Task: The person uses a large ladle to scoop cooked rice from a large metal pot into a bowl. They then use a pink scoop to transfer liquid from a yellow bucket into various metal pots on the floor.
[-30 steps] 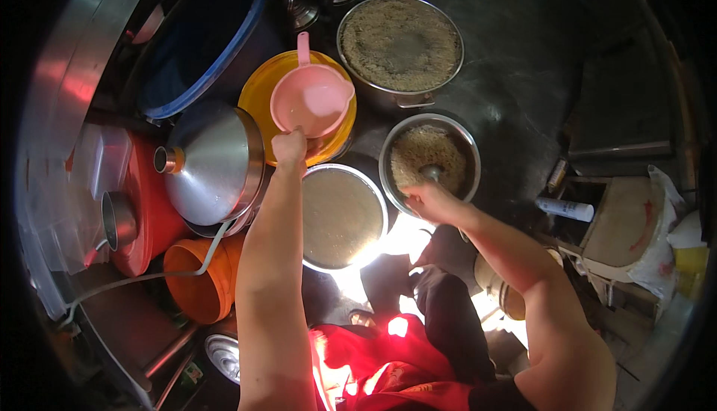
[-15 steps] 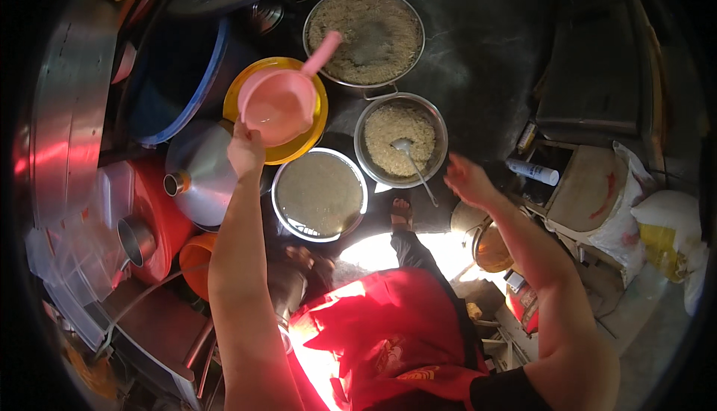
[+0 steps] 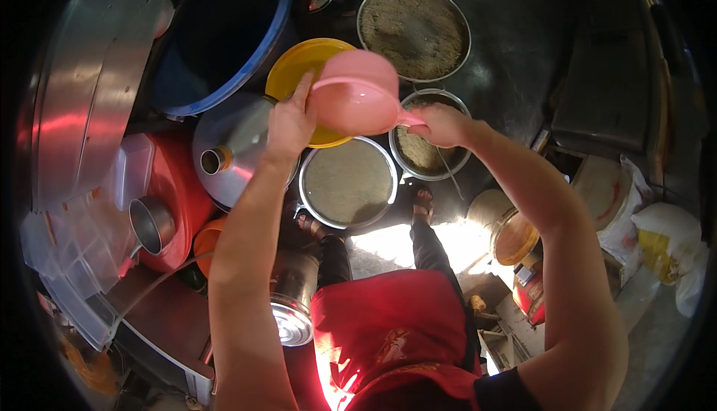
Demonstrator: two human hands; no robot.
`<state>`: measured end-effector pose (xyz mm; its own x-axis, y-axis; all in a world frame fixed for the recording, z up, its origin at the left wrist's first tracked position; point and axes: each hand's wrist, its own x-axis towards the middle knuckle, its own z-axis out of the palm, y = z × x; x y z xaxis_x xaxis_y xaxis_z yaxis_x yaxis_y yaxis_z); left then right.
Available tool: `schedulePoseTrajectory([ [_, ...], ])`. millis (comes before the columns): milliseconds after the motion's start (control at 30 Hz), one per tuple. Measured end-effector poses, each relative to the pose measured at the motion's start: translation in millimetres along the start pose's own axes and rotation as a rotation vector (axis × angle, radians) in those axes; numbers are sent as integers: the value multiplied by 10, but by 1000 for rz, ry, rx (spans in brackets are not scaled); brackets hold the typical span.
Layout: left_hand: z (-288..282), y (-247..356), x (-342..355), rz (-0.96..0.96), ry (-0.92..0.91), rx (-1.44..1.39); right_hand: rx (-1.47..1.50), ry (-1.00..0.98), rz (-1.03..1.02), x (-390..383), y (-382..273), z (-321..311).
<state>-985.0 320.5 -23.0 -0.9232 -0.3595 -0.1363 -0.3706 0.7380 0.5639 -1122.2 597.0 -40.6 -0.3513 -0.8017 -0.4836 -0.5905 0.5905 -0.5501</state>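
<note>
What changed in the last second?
The right hand let go of the spoon and took the pink dipper by its handle. The dipper moved right, handle swinging rightward, mouth tipping toward the person. The left hand stayed at its rim; the yellow tub and large grain pan stayed put.

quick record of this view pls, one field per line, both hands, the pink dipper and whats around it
left hand: at the left edge of the pink dipper; grip unclear
right hand: closed around the dipper's handle
dipper tilt: opening toward the person
behind dipper: yellow basin, partly hidden
nearer the person: round pan, greyish contents
by right hand: steel bowl of pale grain, partly hidden
farther away: handled pan, brownish contents
left side: metal cone, blue tub
</note>
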Motion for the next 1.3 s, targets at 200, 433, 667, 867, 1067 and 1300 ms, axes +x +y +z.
schedulePoseTrajectory([
  [200, 272, 31, -1939, -182, -512, -168, -122, 96, 276, 477, -391, 179],
  [433, 936, -893, -4228, 200, -942, -263, -278, 99, 314, 1218, -607, 691],
  [667, 989, -929, -4195, 207, -1083, -86, -322, 47, 327, 1656, -629, 1210],
  [867, 1470, -1292, -4741, -194, -950, -552, -80, 61, 378, 1834, -857, 1422],
  [1067, 1853, -1603, -5014, -379, -879, -832, 511, 165, 593, 1882, -741, 1533],
  [1300, 1991, -1737, -5142, -627, -899, -1131, 1084, 310, 571, 1639, -479, 1785],
])
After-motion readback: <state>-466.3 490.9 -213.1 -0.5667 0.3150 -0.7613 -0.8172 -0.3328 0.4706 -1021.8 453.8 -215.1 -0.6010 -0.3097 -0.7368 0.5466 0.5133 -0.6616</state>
